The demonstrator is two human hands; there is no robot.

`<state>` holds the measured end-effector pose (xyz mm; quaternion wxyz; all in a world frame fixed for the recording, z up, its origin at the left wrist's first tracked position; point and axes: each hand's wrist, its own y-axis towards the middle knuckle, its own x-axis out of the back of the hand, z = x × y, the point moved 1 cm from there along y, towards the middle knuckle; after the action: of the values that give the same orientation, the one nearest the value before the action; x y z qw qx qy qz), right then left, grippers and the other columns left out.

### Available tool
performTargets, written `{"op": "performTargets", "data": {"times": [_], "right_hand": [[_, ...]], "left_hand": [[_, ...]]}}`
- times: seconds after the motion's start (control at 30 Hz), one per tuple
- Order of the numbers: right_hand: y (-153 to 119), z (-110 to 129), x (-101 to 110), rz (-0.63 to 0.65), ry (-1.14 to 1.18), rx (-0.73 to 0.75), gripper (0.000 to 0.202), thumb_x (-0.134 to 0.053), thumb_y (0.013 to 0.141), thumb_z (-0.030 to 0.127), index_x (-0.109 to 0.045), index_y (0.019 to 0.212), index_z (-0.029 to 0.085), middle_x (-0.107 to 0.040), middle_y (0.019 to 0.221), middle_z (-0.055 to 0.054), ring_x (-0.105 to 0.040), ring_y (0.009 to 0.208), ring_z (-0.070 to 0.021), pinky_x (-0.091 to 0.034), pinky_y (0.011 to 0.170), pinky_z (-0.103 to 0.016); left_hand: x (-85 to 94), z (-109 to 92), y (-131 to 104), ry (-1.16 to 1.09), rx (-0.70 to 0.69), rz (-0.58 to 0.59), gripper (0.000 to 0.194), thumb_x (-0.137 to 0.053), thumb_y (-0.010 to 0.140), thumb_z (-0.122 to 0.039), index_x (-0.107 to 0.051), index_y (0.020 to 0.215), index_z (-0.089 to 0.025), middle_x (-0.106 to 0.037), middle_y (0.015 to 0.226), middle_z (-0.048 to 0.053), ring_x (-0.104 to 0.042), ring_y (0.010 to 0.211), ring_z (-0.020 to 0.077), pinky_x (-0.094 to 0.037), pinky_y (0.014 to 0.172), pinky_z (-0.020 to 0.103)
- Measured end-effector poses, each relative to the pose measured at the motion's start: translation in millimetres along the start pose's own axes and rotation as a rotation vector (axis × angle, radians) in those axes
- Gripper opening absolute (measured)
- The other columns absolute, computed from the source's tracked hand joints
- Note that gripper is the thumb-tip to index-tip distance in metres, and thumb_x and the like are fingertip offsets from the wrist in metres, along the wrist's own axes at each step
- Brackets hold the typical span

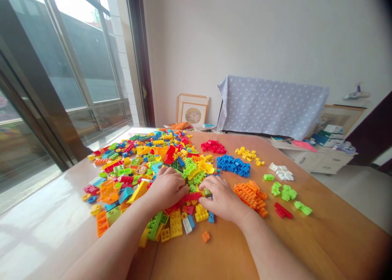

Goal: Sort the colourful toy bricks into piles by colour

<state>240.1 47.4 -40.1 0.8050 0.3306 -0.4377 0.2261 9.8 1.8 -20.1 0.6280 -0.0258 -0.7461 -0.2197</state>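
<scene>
Two of our hands are in the mixed pile of bricks (141, 170): our left hand (168, 186) curls, fingertips hidden, so we can't tell its hold; our right hand (219, 196) spreads half-open, thumb by a red brick (191, 196), grip unclear, orange bricks (251, 196) just beyond its outer side.

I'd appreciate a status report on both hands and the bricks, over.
Left hand over mixed bricks. Right hand at their right edge. Both grips unclear. Bricks crowding both.
</scene>
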Motion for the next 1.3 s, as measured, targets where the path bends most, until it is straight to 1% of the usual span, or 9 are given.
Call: {"op": "performTargets", "data": {"times": [0.13,0.3,0.6,0.77,0.87,0.97,1.1,1.2,1.3], "right_hand": [[-1.0,1.6,4.6,0.02,0.06,0.027,0.021,-0.07,0.079,0.014,-0.07,0.096,0.026,-0.069,0.104,0.0,-0.059,0.102,-0.0214,-0.044,0.093,-0.035],[1.4,-4.5,-1.4,-0.055,0.114,0.004,0.015,-0.064,0.083,0.011,-0.07,0.086,0.024,-0.071,0.091,0.0,-0.06,0.096,-0.02,-0.045,0.088,-0.033],[2.7,-14.6,-10.5,-0.178,0.181,-0.045,0.016,-0.06,0.087,0.013,-0.072,0.09,0.023,-0.073,0.091,-0.002,-0.062,0.094,-0.0203,-0.048,0.087,-0.032],[3.4,-14.5,-8.7,-0.268,0.243,-0.086,0.017,-0.058,0.09,0.016,-0.073,0.09,0.024,-0.074,0.091,-0.002,-0.064,0.094,-0.0211,-0.049,0.085,-0.033],[4.0,-16.7,-6.8,-0.324,0.293,-0.104,0.018,-0.056,0.092,0.02,-0.073,0.092,0.024,-0.074,0.093,-0.003,-0.066,0.094,-0.0213,-0.05,0.084,-0.033],[4.8,-21.2,-4.8,-0.396,0.341,-0.155,0.018,-0.056,0.093,0.026,-0.074,0.095,0.023,-0.075,0.097,-0.004,-0.067,0.096,-0.0221,-0.051,0.085,-0.034],[5.3,-27.6,-2.5,-0.476,0.419,-0.256,0.021,-0.058,0.093,0.032,-0.074,0.1,0.022,-0.076,0.097,-0.004,-0.069,0.094,-0.0227,-0.053,0.086,-0.035],[5.7,-28.5,-2.4,-0.483,0.483,-0.285,0.023,-0.058,0.093,0.034,-0.073,0.102,0.021,-0.076,0.097,-0.005,-0.07,0.09,-0.0223,-0.054,0.085,-0.035],[5.9,-25.1,-4.5,-0.459,0.48,-0.269,0.021,-0.059,0.092,0.033,-0.074,0.1,0.021,-0.076,0.097,-0.005,-0.069,0.09,-0.0222,-0.055,0.084,-0.035]], "left_hand": [[-6.7,-4.0,2.6,0.01,0.035,-0.019,0.01,-0.064,0.09,-0.035,-0.07,0.09,-0.027,-0.07,0.089,0.003,-0.056,0.098,0.0269,-0.032,0.092,0.045],[-9.1,-7.3,6.5,0.053,0.001,0.007,0.027,-0.062,0.088,-0.027,-0.07,0.113,-0.033,-0.072,0.103,0.003,-0.054,0.105,0.029,-0.032,0.091,0.047],[-8.9,-13.2,12.4,0.038,-0.01,0.043,0.017,-0.06,0.082,-0.019,-0.066,0.096,-0.027,-0.074,0.098,0.004,-0.054,0.105,0.0303,-0.033,0.087,0.047],[-12.1,-11.9,13.9,0.025,-0.019,0.026,0.025,-0.062,0.081,-0.019,-0.069,0.103,-0.029,-0.074,0.1,0.006,-0.055,0.103,0.0309,-0.034,0.087,0.048],[-13.5,-11.5,14.2,0.016,-0.007,0.026,0.017,-0.062,0.082,-0.02,-0.069,0.096,-0.027,-0.073,0.097,0.007,-0.055,0.1,0.0301,-0.034,0.087,0.048],[-14.0,-12.0,13.9,-0.001,-0.001,0.017,0.008,-0.061,0.084,-0.021,-0.067,0.086,-0.026,-0.072,0.09,0.006,-0.055,0.096,0.0288,-0.033,0.085,0.046],[-14.2,-9.8,13.7,-0.02,0.007,-0.001,0.011,-0.058,0.086,-0.02,-0.066,0.08,-0.025,-0.071,0.082,0.004,-0.055,0.096,0.0277,-0.033,0.088,0.047],[-14.9,-3.5,14.1,-0.085,0.065,-0.053,0.012,-0.058,0.085,-0.019,-0.067,0.087,-0.026,-0.071,0.085,0.003,-0.057,0.097,0.0269,-0.034,0.094,0.049],[-15.5,2.4,14.1,-0.284,0.152,-0.104,0.009,-0.06,0.085,-0.023,-0.066,0.092,-0.025,-0.07,0.089,0.003,-0.06,0.096,0.0251,-0.039,0.097,0.049]]}}
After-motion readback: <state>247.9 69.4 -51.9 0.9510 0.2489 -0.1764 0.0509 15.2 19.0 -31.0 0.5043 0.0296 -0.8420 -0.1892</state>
